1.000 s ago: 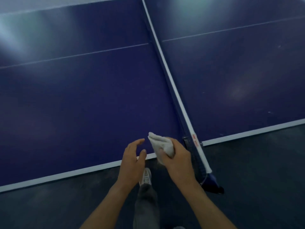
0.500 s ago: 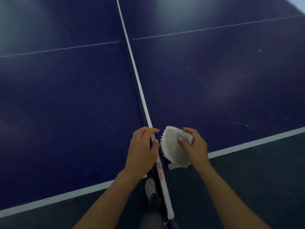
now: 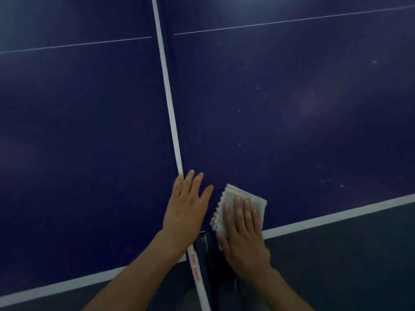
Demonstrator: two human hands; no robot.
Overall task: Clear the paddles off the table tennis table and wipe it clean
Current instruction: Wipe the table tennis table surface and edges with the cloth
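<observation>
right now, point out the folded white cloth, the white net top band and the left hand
folded white cloth (image 3: 231, 194), head view, uncovered upper corner
white net top band (image 3: 170, 108), head view, middle of the tape
left hand (image 3: 187, 209), head view, back of the hand

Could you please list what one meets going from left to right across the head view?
left table half → left hand at the net → folded cloth pressed by the right hand → speckled right table half
</observation>
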